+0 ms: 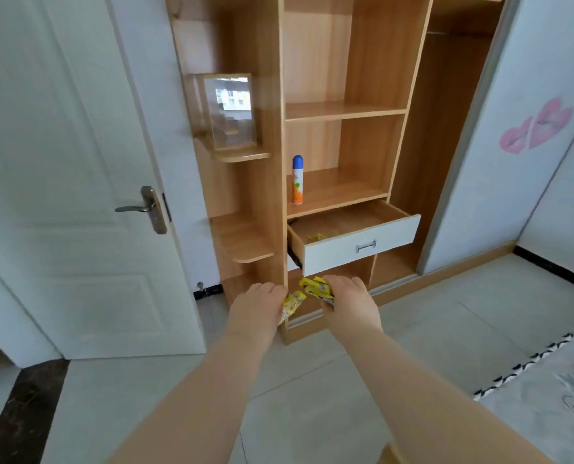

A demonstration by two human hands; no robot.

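Both my arms reach forward, low in front of a wooden wardrobe. My left hand [262, 304] grips one yellow sachet [293, 303]. My right hand [351, 301] holds a small bunch of yellow sachets [316, 288]. Just above my hands a drawer with a white front [361, 244] stands pulled out, and a few yellow sachets [317, 236] lie inside it at the left. My fingers are mostly hidden behind the backs of my hands.
A spray can with a blue cap [297, 179] stands on the shelf above the drawer. A clear box [227, 112] sits on a rounded side shelf. A white door [78, 182] stands open at left; a sliding panel with pink hearts [535, 128] at right. A patterned rug [547, 390] lies lower right.
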